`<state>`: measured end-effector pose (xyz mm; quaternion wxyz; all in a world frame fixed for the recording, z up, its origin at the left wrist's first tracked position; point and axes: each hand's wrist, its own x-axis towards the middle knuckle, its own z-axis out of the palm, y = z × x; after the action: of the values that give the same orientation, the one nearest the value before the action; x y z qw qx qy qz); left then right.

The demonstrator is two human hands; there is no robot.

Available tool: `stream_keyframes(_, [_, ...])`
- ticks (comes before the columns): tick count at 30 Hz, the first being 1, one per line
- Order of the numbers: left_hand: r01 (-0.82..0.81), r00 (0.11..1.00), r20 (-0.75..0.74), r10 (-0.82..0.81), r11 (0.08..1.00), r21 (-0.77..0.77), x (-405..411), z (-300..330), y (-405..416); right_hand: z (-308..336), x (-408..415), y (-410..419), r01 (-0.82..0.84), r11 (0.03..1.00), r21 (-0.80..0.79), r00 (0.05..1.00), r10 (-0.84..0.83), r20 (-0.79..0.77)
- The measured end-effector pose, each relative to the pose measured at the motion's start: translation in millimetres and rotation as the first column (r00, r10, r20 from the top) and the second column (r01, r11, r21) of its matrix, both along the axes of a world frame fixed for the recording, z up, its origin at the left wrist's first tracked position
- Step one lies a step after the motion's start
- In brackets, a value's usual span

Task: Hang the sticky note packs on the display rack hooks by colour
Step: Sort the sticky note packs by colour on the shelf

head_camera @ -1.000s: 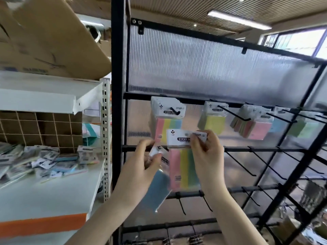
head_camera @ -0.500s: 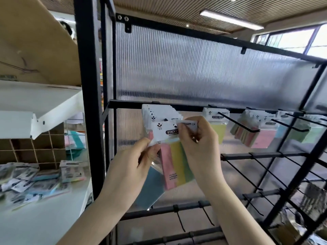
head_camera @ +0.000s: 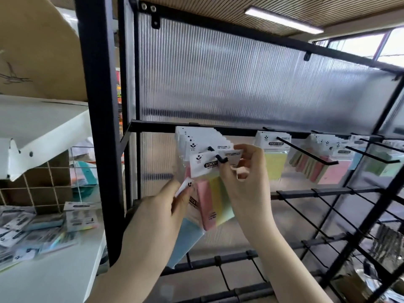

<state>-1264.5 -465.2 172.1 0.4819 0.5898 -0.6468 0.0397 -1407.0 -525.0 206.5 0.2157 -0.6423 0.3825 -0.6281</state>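
Note:
A multicolour sticky note pack (head_camera: 215,200) with pink, yellow and green strips hangs with its white header on the tip of the leftmost top hook (head_camera: 220,159). My right hand (head_camera: 247,184) pinches the header's right end. Behind it on the same hook hang several more multicolour packs (head_camera: 196,138). My left hand (head_camera: 161,213) holds a blue pack (head_camera: 185,243) by its header, below and left of the hook. Further right, hooks carry a yellow pack (head_camera: 274,165), pink packs (head_camera: 328,171), and blue and green packs (head_camera: 384,167).
The black display rack (head_camera: 98,127) has lower rows of bare hooks (head_camera: 328,206). A white shelf (head_camera: 43,270) at the left holds several loose packs (head_camera: 39,230). A cardboard box (head_camera: 37,47) sits on an upper shelf at the left.
The multicolour pack rose from below the top bar to the leftmost hook, and its header now sits on the hook's tip. My left hand stayed low with the blue pack.

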Motion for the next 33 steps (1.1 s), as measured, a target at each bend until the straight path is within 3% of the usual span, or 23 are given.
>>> stream_keyframes(7, [-0.12,0.99,0.091,0.11,0.986,0.117,-4.1,-4.5,6.1,-6.6,0.4,-15.4,0.025,0.998,0.061,0.999,-0.023,-0.035])
stream_keyframes(15, [-0.226,0.957,0.207,0.203,0.969,0.095,-11.9,-14.7,19.5,-8.9,-0.4,-25.1,-0.045,0.997,0.06,0.999,0.045,-0.002])
stream_keyframes(19, [-0.273,0.947,0.206,0.246,0.955,0.118,-24.8,-24.3,28.8,-15.9,-9.6,-28.7,-0.068,0.997,0.034,0.996,0.07,-0.046])
stream_keyframes(23, [-0.329,0.934,0.196,0.299,0.933,0.147,-51.7,-27.6,35.8,-29.3,-34.3,-28.3,-0.133,0.981,0.139,0.987,0.143,-0.07])
stream_keyframes(28, [-0.329,0.935,0.204,0.289,0.922,0.204,-96.5,-25.9,42.8,-48.7,-78.5,-24.1,-0.188,0.95,0.25,0.941,0.247,-0.23])
stream_keyframes(33, [-0.294,0.953,0.129,0.273,0.935,0.2,-138.8,-30.6,39.3,-63.0,-126.1,-12.3,-0.223,0.869,0.441,0.805,0.419,-0.419])
